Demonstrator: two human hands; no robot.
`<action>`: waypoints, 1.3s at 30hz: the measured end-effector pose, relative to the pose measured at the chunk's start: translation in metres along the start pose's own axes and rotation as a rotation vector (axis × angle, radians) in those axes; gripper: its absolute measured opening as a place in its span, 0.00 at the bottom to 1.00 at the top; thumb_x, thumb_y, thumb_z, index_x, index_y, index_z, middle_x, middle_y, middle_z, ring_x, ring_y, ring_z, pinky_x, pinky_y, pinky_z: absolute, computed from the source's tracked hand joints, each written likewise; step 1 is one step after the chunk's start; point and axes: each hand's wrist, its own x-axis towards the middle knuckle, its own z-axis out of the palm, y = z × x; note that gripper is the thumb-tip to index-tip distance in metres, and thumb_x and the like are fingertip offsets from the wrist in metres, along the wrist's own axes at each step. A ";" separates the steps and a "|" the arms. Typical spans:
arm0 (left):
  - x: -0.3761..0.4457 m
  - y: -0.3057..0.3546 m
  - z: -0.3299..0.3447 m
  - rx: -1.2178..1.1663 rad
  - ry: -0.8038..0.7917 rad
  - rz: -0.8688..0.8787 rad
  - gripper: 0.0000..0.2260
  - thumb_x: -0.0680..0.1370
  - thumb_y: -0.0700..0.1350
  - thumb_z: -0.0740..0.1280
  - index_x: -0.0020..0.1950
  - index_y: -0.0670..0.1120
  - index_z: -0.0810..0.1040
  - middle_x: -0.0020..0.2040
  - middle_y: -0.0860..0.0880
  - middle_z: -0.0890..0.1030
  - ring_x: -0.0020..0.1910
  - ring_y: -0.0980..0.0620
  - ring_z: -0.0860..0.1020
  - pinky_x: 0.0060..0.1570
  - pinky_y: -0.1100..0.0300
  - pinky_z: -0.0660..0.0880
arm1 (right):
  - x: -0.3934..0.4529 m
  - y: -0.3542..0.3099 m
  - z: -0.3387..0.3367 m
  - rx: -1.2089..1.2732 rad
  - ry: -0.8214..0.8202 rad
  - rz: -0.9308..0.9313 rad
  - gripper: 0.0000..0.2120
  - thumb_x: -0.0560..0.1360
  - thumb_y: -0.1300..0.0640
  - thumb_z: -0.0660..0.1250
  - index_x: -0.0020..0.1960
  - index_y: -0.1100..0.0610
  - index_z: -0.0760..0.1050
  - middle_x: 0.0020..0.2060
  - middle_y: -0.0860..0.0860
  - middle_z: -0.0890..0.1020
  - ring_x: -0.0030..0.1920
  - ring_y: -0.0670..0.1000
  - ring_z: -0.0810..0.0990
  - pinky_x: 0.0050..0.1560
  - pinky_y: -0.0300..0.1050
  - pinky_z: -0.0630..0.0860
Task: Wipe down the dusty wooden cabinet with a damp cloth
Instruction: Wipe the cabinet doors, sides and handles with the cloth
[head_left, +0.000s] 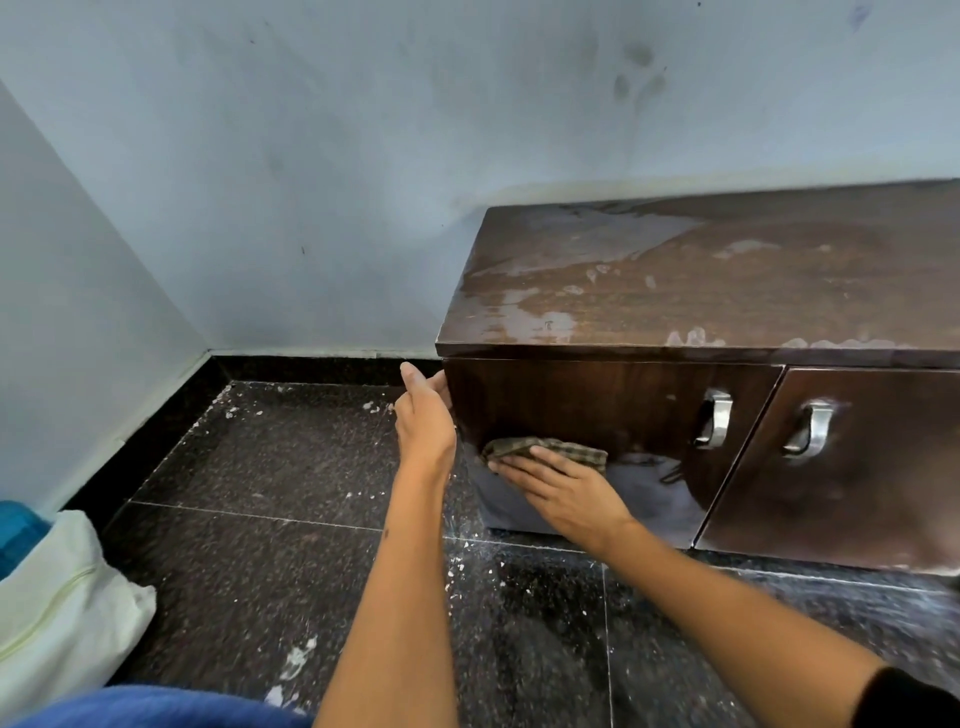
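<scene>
A low dark wooden cabinet (675, 291) stands against the wall, its top streaked with pale dust and wet smears. A checked brown cloth (550, 448) lies flat against the left door's front. My right hand (566, 493) presses on the cloth with straight fingers. At the cabinet's left front corner, my left hand (423, 421) rests against the edge, fingers reaching round the side; how they lie there is hidden.
Two metal handles (717, 418) (813, 428) sit on the doors. The dark speckled floor tiles (260, 519) carry white flecks. A pale cushion (57, 597) lies at the lower left by the wall. Blue fabric (156, 709) fills the bottom edge.
</scene>
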 end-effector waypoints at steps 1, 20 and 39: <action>0.000 -0.001 -0.001 0.007 -0.006 -0.003 0.30 0.83 0.56 0.41 0.64 0.40 0.75 0.60 0.44 0.79 0.62 0.49 0.76 0.66 0.55 0.67 | -0.002 0.000 -0.001 -0.009 0.038 0.059 0.28 0.80 0.57 0.51 0.77 0.58 0.47 0.74 0.50 0.37 0.74 0.49 0.38 0.71 0.53 0.32; -0.005 -0.027 -0.010 0.061 -0.068 -0.070 0.31 0.83 0.55 0.40 0.66 0.36 0.72 0.64 0.40 0.76 0.64 0.47 0.74 0.66 0.57 0.66 | -0.008 -0.010 0.019 0.018 0.037 0.039 0.26 0.80 0.59 0.47 0.77 0.59 0.46 0.74 0.52 0.38 0.73 0.52 0.34 0.70 0.55 0.26; -0.007 -0.049 0.000 0.103 0.023 -0.157 0.30 0.82 0.56 0.41 0.65 0.40 0.74 0.64 0.43 0.77 0.65 0.48 0.73 0.67 0.55 0.64 | -0.013 -0.032 0.053 -0.006 -0.076 -0.056 0.29 0.79 0.56 0.54 0.77 0.59 0.46 0.73 0.53 0.34 0.71 0.52 0.30 0.67 0.57 0.25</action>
